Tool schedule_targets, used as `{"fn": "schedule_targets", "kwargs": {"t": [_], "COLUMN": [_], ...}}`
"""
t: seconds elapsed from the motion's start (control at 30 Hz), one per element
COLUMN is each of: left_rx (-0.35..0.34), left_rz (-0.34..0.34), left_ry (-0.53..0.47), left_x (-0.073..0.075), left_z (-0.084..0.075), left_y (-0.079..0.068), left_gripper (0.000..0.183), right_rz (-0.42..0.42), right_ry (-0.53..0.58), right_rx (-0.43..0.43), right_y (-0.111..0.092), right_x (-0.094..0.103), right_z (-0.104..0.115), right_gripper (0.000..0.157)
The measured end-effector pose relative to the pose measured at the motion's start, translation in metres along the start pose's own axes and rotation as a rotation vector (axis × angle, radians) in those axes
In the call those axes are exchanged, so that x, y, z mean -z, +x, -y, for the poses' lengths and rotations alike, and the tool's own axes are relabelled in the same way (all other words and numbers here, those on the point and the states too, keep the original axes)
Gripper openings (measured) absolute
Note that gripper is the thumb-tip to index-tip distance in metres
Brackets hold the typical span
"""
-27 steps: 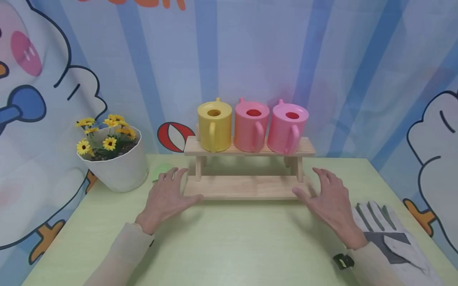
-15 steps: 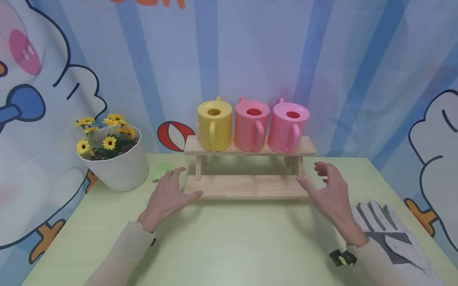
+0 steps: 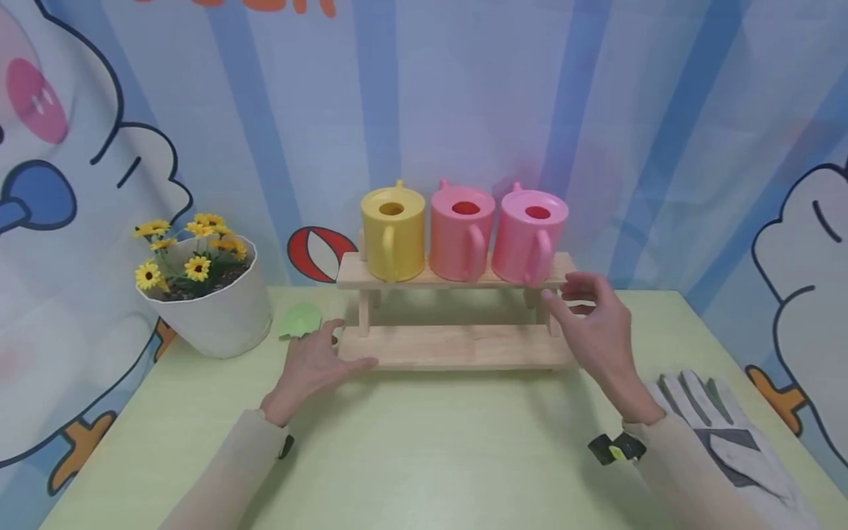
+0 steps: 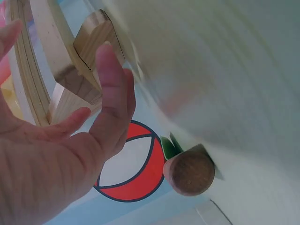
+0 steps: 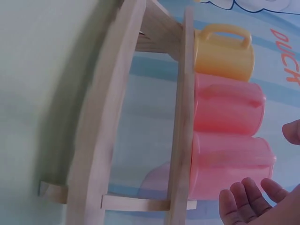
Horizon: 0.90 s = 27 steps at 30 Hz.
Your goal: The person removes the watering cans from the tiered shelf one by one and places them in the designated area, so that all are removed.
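Observation:
A two-step wooden shelf (image 3: 457,346) stands at the middle of the table. On its upper board sit a yellow mug (image 3: 395,243), a pink mug (image 3: 457,239) and a second, lighter pink mug (image 3: 523,243), handles toward me. My left hand (image 3: 314,368) is spread around the left end of the lower board, thumb along its front edge. The left wrist view shows its fingers (image 4: 112,89) right at the board's end. My right hand (image 3: 599,324), fingers loosely bent with nothing between them, hovers by the shelf's right end, near the lighter pink mug.
A white pot (image 3: 212,316) with yellow flowers stands at the left. A round light-green piece (image 3: 301,319) lies behind my left hand. A white and grey glove (image 3: 722,434) lies at the right. A printed curtain (image 3: 477,96) hangs behind the table.
My right hand has risen from the lower board's right end toward the upper board and the lighter pink mug. My left hand has stayed around the lower board's left end, with little movement.

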<state>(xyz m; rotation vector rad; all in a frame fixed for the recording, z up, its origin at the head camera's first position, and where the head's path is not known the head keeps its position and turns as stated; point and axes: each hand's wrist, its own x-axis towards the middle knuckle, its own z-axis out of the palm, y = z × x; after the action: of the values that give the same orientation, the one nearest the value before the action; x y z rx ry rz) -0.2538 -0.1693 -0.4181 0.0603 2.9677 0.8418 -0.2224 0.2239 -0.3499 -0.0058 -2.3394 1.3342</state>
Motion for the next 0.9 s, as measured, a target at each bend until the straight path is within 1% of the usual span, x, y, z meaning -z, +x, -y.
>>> {"fn": "schedule_targets", "kwargs": {"t": [0.17,0.27,0.4,0.5,0.57,0.63,0.73,0.77,0.87,0.9], "left_rx": [0.009,0.029,0.042,0.046,0.042,0.033,0.024,0.023,0.043,0.046], "left_rz": [0.014,0.009,0.011,0.016,0.009,-0.012,0.002,-0.002,0.04,0.044], "left_ry": [-0.013,-0.026,-0.016,-0.005,-0.003,-0.001,-0.001,-0.001,-0.015,-0.018], "left_x": [-0.002,-0.011,-0.027,-0.033,-0.032,-0.03,-0.017,-0.017,-0.009,-0.008], "left_z": [0.003,0.014,0.037,0.046,0.045,0.041,0.021,0.02,0.009,0.009], "left_y": [0.003,0.014,0.035,0.044,0.044,0.04,0.024,0.024,0.017,0.017], "left_gripper": [0.107,0.114,0.13,0.135,0.133,0.126,0.118,0.118,0.116,0.116], "right_rz": [-0.017,-0.02,-0.016,-0.014,-0.017,-0.022,-0.027,-0.027,-0.031,-0.032], "right_ry": [0.009,0.039,0.083,0.092,0.097,0.099,0.104,0.104,0.094,0.089], "right_rx": [-0.013,-0.017,-0.029,-0.042,-0.045,-0.046,-0.047,-0.048,-0.061,-0.067], "right_y": [0.008,0.014,0.021,0.025,0.028,0.031,0.035,0.036,0.039,0.041], "right_x": [-0.006,-0.009,-0.013,-0.015,-0.016,-0.018,-0.019,-0.02,-0.021,-0.022], "right_z": [0.007,0.01,0.015,0.018,0.02,0.021,0.023,0.023,0.025,0.026], "right_gripper": [0.056,0.056,0.055,0.055,0.055,0.055,0.055,0.056,0.055,0.054]}}
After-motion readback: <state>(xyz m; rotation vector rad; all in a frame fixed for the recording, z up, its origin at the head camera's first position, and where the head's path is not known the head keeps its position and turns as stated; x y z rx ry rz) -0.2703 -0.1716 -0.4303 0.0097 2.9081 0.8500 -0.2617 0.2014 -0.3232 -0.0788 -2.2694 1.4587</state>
